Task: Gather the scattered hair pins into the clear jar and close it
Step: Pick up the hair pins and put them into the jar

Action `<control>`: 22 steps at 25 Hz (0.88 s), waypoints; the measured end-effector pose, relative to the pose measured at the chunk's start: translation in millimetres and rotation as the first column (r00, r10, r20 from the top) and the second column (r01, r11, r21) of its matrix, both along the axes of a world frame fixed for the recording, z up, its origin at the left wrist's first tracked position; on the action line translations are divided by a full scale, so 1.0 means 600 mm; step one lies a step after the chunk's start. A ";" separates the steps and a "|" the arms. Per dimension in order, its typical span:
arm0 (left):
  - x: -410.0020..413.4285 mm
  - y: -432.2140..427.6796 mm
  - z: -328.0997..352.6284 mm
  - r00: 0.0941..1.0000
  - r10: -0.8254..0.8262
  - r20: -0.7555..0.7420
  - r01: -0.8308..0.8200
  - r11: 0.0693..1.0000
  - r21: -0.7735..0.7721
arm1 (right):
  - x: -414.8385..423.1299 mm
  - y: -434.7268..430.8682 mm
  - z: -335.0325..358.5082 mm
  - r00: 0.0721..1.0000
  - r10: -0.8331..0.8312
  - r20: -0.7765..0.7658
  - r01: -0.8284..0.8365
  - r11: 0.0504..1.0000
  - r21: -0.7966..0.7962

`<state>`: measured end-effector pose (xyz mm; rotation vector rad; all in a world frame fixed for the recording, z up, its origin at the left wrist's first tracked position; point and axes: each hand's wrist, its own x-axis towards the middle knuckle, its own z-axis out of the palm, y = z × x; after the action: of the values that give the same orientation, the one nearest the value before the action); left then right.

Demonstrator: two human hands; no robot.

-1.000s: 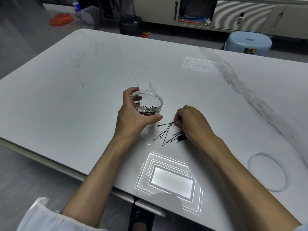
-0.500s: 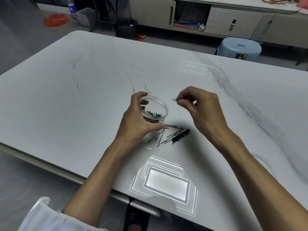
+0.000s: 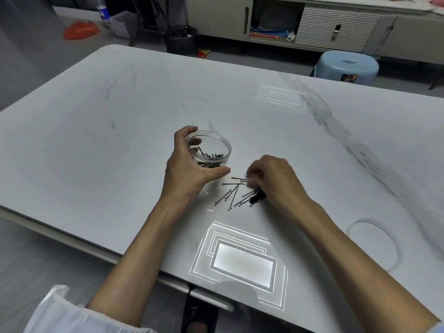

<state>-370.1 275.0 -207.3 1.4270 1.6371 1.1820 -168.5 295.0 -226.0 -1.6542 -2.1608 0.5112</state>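
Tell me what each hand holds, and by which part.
Left hand grips the clear jar round its side wall. Right hand is down at the hair pins; blur hides whether it pinches one.

The worktop (image 3: 120, 164) was a smooth, glossy white slab with grey marble-like veining, polished enough to mirror the ceiling lights. The jar (image 3: 223, 146) was clear, smooth plastic, and so was the lid (image 3: 372, 245). The hair pins (image 3: 231, 198) looked like thin black metal wire, though too fine to be sure. The stool (image 3: 348, 66) was pale blue moulded plastic. The sleeve (image 3: 60, 316) was white cloth.
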 end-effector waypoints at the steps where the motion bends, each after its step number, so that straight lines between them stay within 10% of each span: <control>1: -0.001 0.000 0.000 1.000 0.003 -0.002 -0.003 1.000 0.000 | -0.004 -0.004 -0.005 1.000 0.008 0.024 -0.007 1.000 -0.003; 13: 0.001 0.000 -0.004 1.000 -0.014 -0.015 0.014 1.000 -0.011 | -0.025 -0.014 0.013 0.820 0.029 0.571 -0.087 0.993 0.075; 15: 0.003 -0.001 -0.005 0.999 -0.040 -0.028 0.040 0.999 -0.016 | -0.021 -0.015 0.011 0.871 -0.018 0.491 -0.044 0.993 0.114; 18: 0.008 0.000 -0.007 0.994 -0.092 -0.053 0.091 0.996 -0.018 | -0.012 -0.002 0.041 0.983 -0.181 -0.029 0.183 0.961 0.209; 22: 0.019 -0.002 -0.008 0.982 -0.166 -0.089 0.164 0.986 -0.029 | -0.042 0.001 0.078 0.966 0.154 -0.209 -0.088 0.952 0.294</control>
<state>-358.7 274.0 -212.3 1.5908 1.5528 1.0160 -193.4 295.5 -179.5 -1.2509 -2.0613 0.3849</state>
